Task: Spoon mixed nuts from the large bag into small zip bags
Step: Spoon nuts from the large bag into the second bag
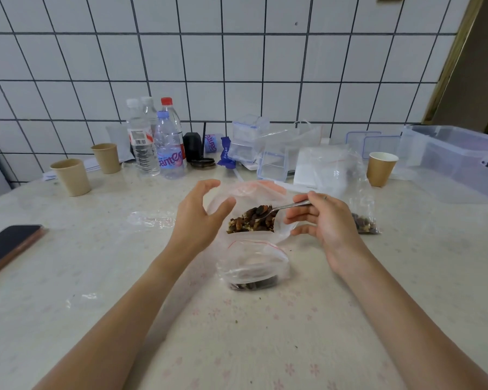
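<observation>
Right hand (326, 220) is pinching the spoon (282, 207) handle between thumb and curled fingers; the rest of the fingers are hanging loosely curled below it. The spoon bowl is sitting loaded on top of the mixed nuts (251, 220) inside the large bag (245, 192), whose mouth is standing open at the desk (96, 277) centre.

Left hand (202, 212) is hovering at the large bag's left edge, fingers spread and relaxed, holding nothing that I can see (it may be brushing the plastic, can't tell).

Key relation: the small zip bag (254, 266) is lying just in front of the large bag, on the person's side, almost touching it, mouth with the red zip line facing up and away toward the nuts. It's already carrying a dark layer of nuts at its near end. So the loaded spoon is needing to travel toward the body and slightly down from the spoon bowl. The spoon's long axis is running right-to-left, roughly crosswise to that path, handle to the right.

Right hand is the one with the tool; left hand is nearer the small bag's open left lip, so my guess is it's the one to hold that mouth open.

Risk, as I judge it: the small bag's mouth is looking slack, so nuts could be spilling onto the desk.
</observation>
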Motion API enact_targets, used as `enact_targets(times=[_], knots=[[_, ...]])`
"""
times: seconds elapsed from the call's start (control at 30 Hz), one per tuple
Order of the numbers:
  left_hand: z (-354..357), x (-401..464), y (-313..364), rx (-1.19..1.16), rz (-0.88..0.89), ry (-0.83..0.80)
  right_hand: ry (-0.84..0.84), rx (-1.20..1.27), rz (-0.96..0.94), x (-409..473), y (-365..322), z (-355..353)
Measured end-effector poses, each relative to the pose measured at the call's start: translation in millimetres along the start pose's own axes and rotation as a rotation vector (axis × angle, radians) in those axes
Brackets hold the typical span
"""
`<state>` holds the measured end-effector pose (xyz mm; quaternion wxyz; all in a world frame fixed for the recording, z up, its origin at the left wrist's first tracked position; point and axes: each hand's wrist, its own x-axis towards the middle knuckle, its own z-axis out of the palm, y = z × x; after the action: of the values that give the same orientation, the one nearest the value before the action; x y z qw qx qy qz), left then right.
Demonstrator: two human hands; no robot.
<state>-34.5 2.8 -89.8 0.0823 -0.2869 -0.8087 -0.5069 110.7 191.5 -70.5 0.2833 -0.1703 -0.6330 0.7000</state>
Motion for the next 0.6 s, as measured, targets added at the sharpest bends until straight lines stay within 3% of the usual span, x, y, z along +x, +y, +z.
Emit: enact_targets(times=[0.2,0.37,0.6], knots=[[-23,-16,14,0.189,0.225,0.069,-0.009,0.059,-0.067,-1,-15,-10],[-33,-30,26,0.244,0.086,-0.205,-0.097,0.065,-0.075,-6,-27,-16],[-32,-37,27,0.314,-0.065,-0.504,-0.254,-0.192,-0.12,-13,-30,-17]])
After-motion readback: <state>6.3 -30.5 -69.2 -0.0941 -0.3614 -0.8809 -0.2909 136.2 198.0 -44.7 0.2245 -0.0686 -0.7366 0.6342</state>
